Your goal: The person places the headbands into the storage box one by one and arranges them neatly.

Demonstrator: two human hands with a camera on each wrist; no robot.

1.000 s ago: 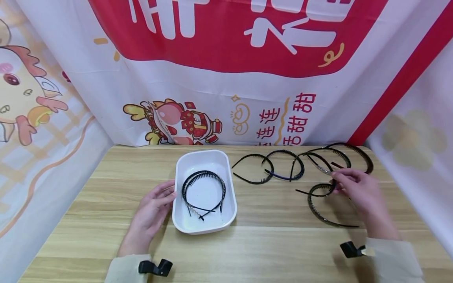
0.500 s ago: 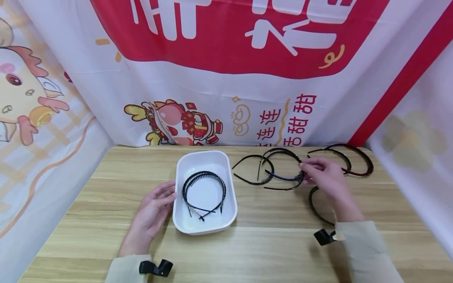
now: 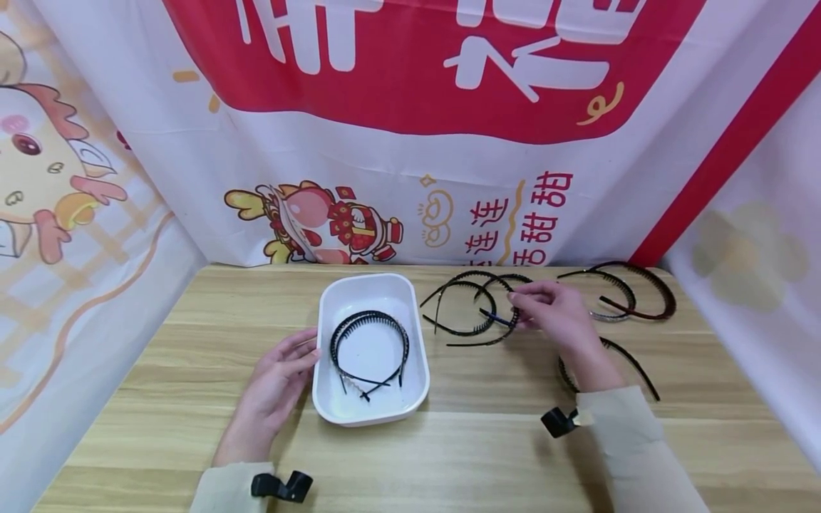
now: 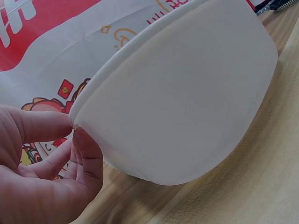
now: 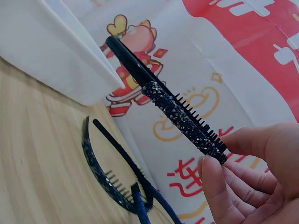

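Headband [image 5: 182,122] shifted leftward, pinched in right hand [image 3: 554,312], left hand [image 3: 277,377] beyond box [image 3: 368,296]

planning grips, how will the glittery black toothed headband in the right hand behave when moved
The glittery black toothed headband is probably stiff: its arc doesn't sag, though the right hand pinches one spot. Its slim band suggests low weight. Its teeth may snag.
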